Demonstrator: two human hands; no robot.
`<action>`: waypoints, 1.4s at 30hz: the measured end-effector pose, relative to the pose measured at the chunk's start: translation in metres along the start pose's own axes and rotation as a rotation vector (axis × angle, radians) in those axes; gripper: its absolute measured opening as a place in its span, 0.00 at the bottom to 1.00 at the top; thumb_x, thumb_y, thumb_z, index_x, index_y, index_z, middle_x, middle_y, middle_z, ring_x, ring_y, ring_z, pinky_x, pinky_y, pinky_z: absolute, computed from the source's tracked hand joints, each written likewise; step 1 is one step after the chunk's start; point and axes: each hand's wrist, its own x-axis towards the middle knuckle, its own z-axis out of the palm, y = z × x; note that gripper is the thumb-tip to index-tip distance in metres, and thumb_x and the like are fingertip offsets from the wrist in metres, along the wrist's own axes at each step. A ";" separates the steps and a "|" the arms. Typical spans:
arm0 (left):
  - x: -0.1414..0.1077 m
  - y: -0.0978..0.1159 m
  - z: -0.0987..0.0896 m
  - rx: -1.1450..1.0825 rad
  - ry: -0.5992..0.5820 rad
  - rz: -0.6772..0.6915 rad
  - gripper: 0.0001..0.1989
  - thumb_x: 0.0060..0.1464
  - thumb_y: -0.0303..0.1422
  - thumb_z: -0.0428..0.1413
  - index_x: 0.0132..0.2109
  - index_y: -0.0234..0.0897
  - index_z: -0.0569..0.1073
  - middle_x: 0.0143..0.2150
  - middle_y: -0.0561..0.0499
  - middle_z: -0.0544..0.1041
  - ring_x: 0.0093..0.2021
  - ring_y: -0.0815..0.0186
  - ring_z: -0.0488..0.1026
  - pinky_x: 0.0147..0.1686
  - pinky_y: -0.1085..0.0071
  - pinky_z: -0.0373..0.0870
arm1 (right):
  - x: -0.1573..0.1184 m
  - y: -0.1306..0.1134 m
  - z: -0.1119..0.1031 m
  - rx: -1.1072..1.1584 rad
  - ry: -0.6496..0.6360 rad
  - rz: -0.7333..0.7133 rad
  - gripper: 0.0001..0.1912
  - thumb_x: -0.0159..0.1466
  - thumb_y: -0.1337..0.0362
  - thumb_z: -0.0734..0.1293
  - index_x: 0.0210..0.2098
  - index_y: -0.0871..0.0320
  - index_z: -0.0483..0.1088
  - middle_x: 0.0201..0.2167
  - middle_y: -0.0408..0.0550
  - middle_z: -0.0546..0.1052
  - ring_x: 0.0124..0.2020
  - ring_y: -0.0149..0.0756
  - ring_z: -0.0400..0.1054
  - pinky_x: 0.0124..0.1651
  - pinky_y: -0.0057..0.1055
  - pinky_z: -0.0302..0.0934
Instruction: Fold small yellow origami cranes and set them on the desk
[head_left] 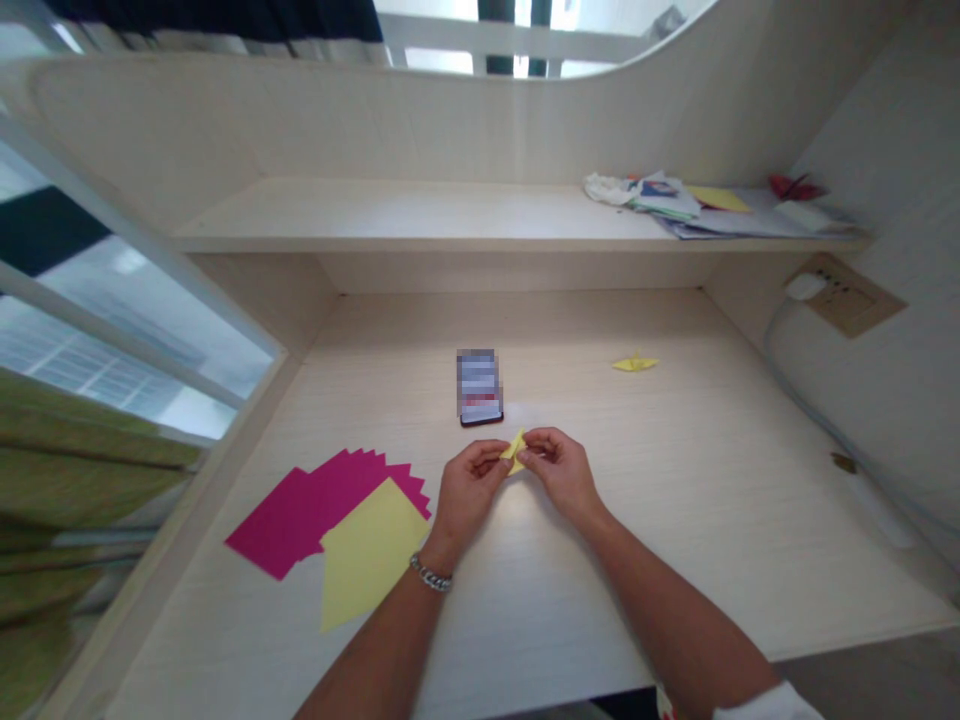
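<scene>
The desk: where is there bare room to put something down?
Bare: between the right hand and the cable, nearer than the folded yellow paper; also left of the phone, beyond the magenta sheets. Crowded: front left, where the yellow sheet overlaps those.

Yellow sheet (pixel 371 555) w/ magenta sheets (pixel 315 505); desk (pixel 675 480) pale w/ faint streaks.

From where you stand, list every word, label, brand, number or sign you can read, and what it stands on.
No text can be read.
Phone: screen blurred into blocks.
Papers on the shelf: any print is too small.
Wall socket: any marks are too small.
</scene>
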 end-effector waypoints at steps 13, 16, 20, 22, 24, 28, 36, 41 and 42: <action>-0.001 -0.001 0.002 -0.051 0.046 -0.028 0.18 0.49 0.38 0.59 0.46 0.34 0.71 0.34 0.48 0.79 0.33 0.65 0.77 0.38 0.69 0.73 | -0.006 -0.002 0.007 -0.032 0.030 -0.056 0.18 0.57 0.58 0.67 0.46 0.56 0.67 0.39 0.51 0.76 0.38 0.37 0.72 0.43 0.35 0.66; 0.000 -0.001 0.002 -0.111 0.024 -0.079 0.19 0.48 0.39 0.60 0.46 0.32 0.73 0.36 0.46 0.79 0.34 0.64 0.76 0.37 0.69 0.73 | -0.002 -0.002 0.004 0.030 -0.005 0.039 0.19 0.56 0.56 0.67 0.44 0.57 0.68 0.34 0.49 0.78 0.34 0.37 0.72 0.38 0.33 0.66; 0.002 -0.004 0.002 -0.214 0.020 -0.169 0.18 0.47 0.41 0.60 0.41 0.31 0.74 0.34 0.46 0.79 0.32 0.65 0.76 0.32 0.70 0.75 | 0.003 -0.001 0.000 0.085 -0.041 0.152 0.17 0.52 0.56 0.69 0.38 0.59 0.70 0.30 0.48 0.77 0.30 0.35 0.71 0.32 0.30 0.64; 0.002 -0.004 0.003 -0.216 0.012 -0.177 0.17 0.47 0.41 0.60 0.38 0.32 0.74 0.31 0.48 0.77 0.30 0.66 0.75 0.29 0.70 0.75 | 0.003 -0.002 0.000 0.062 -0.004 0.119 0.15 0.52 0.56 0.69 0.35 0.59 0.71 0.28 0.47 0.77 0.29 0.35 0.71 0.31 0.30 0.64; 0.001 -0.003 0.004 -0.206 0.004 -0.182 0.16 0.46 0.41 0.61 0.36 0.32 0.74 0.27 0.51 0.75 0.27 0.67 0.73 0.27 0.70 0.76 | 0.003 -0.003 0.001 0.005 0.067 0.049 0.13 0.52 0.56 0.69 0.33 0.59 0.71 0.27 0.47 0.76 0.28 0.35 0.70 0.32 0.31 0.64; -0.003 0.000 0.008 -0.240 -0.011 -0.214 0.15 0.48 0.41 0.60 0.36 0.33 0.72 0.25 0.54 0.72 0.26 0.69 0.73 0.26 0.70 0.76 | 0.000 -0.007 0.002 -0.112 0.147 -0.010 0.10 0.54 0.58 0.68 0.30 0.59 0.72 0.26 0.46 0.75 0.26 0.34 0.68 0.31 0.31 0.64; -0.004 0.002 0.013 -0.387 0.001 -0.241 0.14 0.47 0.40 0.60 0.36 0.33 0.70 0.33 0.50 0.75 0.32 0.67 0.75 0.32 0.71 0.76 | -0.006 -0.010 0.006 -0.214 0.155 -0.066 0.07 0.57 0.61 0.65 0.32 0.57 0.72 0.29 0.46 0.76 0.29 0.36 0.69 0.34 0.31 0.64; -0.003 0.001 0.015 -0.401 0.027 -0.224 0.15 0.47 0.41 0.60 0.36 0.33 0.71 0.36 0.48 0.76 0.36 0.66 0.75 0.38 0.68 0.76 | -0.009 -0.016 0.008 -0.279 0.142 -0.148 0.07 0.58 0.63 0.64 0.34 0.57 0.72 0.31 0.47 0.76 0.32 0.37 0.69 0.37 0.32 0.64; -0.003 0.001 0.015 -0.405 0.030 -0.225 0.15 0.47 0.41 0.61 0.36 0.33 0.71 0.36 0.48 0.76 0.36 0.66 0.76 0.39 0.67 0.76 | -0.010 -0.017 0.008 -0.275 0.144 -0.161 0.07 0.58 0.63 0.64 0.35 0.57 0.72 0.31 0.47 0.76 0.32 0.37 0.70 0.37 0.32 0.64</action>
